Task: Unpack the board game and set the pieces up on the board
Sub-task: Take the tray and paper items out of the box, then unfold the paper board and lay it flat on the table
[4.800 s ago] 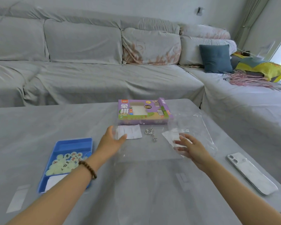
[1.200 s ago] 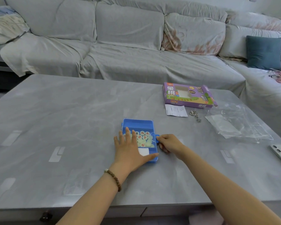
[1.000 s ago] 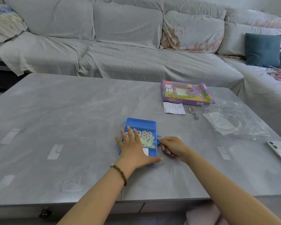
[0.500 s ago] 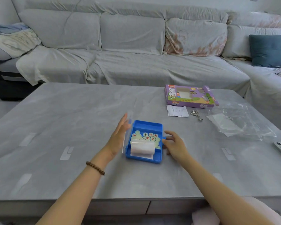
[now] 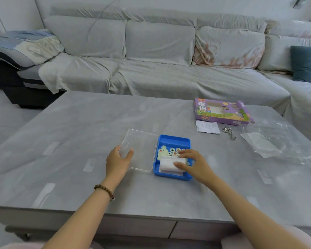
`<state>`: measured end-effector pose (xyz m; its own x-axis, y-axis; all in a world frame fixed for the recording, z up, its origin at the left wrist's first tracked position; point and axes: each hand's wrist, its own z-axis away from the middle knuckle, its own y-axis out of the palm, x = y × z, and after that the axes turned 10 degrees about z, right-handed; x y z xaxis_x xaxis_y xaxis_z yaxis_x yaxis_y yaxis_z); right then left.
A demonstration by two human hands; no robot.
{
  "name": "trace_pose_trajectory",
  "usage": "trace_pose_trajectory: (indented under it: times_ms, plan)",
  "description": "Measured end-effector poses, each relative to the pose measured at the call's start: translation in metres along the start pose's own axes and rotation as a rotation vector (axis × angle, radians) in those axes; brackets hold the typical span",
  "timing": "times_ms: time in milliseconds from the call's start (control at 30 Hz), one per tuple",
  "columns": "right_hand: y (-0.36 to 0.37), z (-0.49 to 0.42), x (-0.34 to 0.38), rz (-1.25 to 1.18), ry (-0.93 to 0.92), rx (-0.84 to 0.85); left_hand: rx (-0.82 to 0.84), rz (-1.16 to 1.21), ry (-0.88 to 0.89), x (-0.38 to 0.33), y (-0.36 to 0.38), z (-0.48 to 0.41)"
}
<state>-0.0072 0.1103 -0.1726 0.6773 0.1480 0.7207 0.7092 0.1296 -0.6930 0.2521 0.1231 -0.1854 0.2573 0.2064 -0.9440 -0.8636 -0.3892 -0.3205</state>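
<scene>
Case (image 5: 173,141), blue: lay on bench (image 5: 90,126), clear lid (image 5: 142,150) open flat at left. Pieces (image 5: 170,152) in far half, white roll (image 5: 167,165) near half. L hand (image 5: 117,161) gripped lid's left edge; R hand (image 5: 195,164) pinched roll.

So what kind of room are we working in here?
Likely a home living room: a grey cloth-covered corner sofa behind a low table, and a teal cushion at its right end.
</scene>
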Motion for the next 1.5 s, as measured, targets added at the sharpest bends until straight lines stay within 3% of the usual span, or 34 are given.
trace_pose_trajectory:
  times_ms: [167, 300, 400, 533, 667, 1067, 1300, 1367, 1433, 1500]
  plan:
    - [-0.01, -0.005, 0.01, -0.252, 0.103, -0.031, 0.057, -0.31, 0.107, -0.006, 0.014, 0.006]
    - [-0.028, -0.016, 0.016, -0.54, 0.195, -0.173, 0.379, -0.398, 0.351, -0.016, 0.039, 0.017]
    - [-0.041, -0.025, 0.012, -0.673, 0.253, -0.229, 0.516, -0.556, 0.315, -0.014, 0.058, 0.02]
    - [-0.055, -0.037, -0.004, -0.633, 0.343, -0.332, 0.445, -0.738, 0.343, 0.0, 0.066, 0.015]
    - [-0.063, -0.048, -0.022, -0.46, 0.444, -0.421, 0.379, -0.775, 0.373, 0.007, 0.059, 0.008]
    - [-0.025, -0.072, 0.004, -0.368, 0.385, -0.269, 0.244, -0.806, 0.295, 0.022, -0.002, -0.035]
    - [-0.009, -0.072, 0.029, -0.333, 0.31, -0.174, 0.211, -0.906, 0.142, 0.023, -0.05, -0.073]
    - [-0.004, -0.072, 0.036, -0.358, 0.303, -0.162, 0.158, -0.854, 0.254, 0.011, -0.044, -0.069]
    - [0.0, -0.074, 0.042, -0.381, 0.286, -0.155, 0.138, -0.599, 0.412, -0.01, -0.024, -0.052]
    - [0.003, -0.074, 0.049, -0.391, 0.254, -0.147, 0.319, -0.199, 0.331, -0.039, -0.001, -0.027]
